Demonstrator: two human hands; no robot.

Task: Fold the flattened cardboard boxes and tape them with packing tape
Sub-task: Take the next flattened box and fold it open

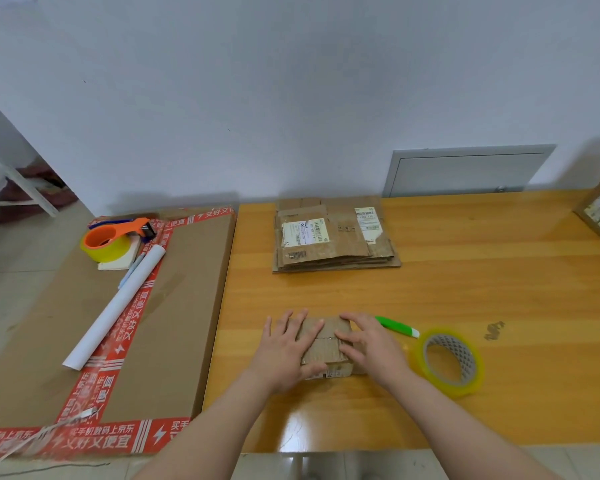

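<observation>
Hands, left (284, 349) and right (369, 344), flat on box (323, 348)

The single view rides on the person's head, at the near edge of the wooden table (465, 271), facing forward and tipped down. It is wide-angled: the white wall (291, 98) fills the frame from 10 to 2 o'clock. It sits close, within arm's reach of the work: the left hand (284, 355) and right hand (371, 348) lie just below centre, their arms entering from 6 o'clock. A big taped carton (187, 306) takes up 8 o'clock.
</observation>
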